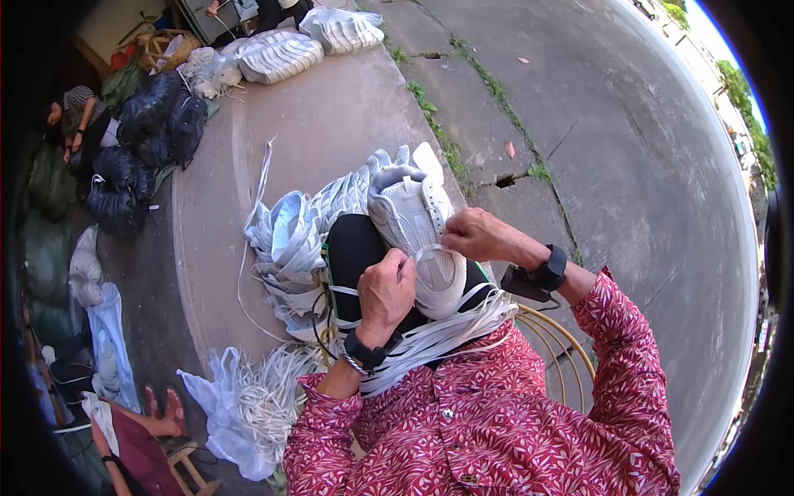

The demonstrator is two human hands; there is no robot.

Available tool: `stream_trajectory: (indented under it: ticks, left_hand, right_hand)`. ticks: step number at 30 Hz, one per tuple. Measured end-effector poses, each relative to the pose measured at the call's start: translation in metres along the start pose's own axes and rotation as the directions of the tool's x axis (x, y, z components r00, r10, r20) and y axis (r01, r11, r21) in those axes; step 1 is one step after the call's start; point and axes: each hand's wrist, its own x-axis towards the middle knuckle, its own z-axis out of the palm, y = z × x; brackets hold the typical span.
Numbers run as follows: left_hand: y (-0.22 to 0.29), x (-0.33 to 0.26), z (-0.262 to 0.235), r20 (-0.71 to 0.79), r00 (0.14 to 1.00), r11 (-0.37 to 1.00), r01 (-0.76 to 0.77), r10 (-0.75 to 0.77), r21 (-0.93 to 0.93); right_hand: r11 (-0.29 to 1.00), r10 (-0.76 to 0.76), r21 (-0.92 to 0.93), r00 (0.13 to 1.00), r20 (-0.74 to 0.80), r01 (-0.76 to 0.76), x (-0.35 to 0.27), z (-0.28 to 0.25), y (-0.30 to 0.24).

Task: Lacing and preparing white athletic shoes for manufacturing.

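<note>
On my lap lies a pale grey-white sneaker (401, 205), its toe toward me. A white shoelace (428, 251) curves across the front of the shoe between my hands. My left hand (382, 293) is closed in a pinch on the lace at the left of the toe. At the right edge of the eyelets, my right hand (477, 235) is also closed, fingertips pinching the lace; its exact grip is partly hidden. A bundle of loose white laces (455, 335) lies across my lap, below the toe.
Stacked pale shoes (285, 236) stand just left of my knee. Loose laces (277, 397) spill from a plastic bag (217, 405) at lower left. Black bags (124, 178), wrapped shoe bundles (277, 56) and other people sit farther off. Yellow hoops (583, 355) are at my right.
</note>
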Motion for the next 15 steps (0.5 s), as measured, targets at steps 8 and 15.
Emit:
stream_trajectory:
  ticks: [8,15]
  left_hand:
    - [-0.007,0.002,0.0,-0.031,0.999,0.996,-0.036,0.034,-0.077]
    - [-0.004,0.003,-0.001,-0.03,0.998,0.998,-0.055,0.055,-0.018]
  right_hand:
    - [0.995,-0.092,-0.069,0.969,-0.231,0.078,-0.014,0.011,-0.004]
    - [0.98,-0.159,-0.142,0.973,-0.165,0.136,-0.009,0.004,-0.002]
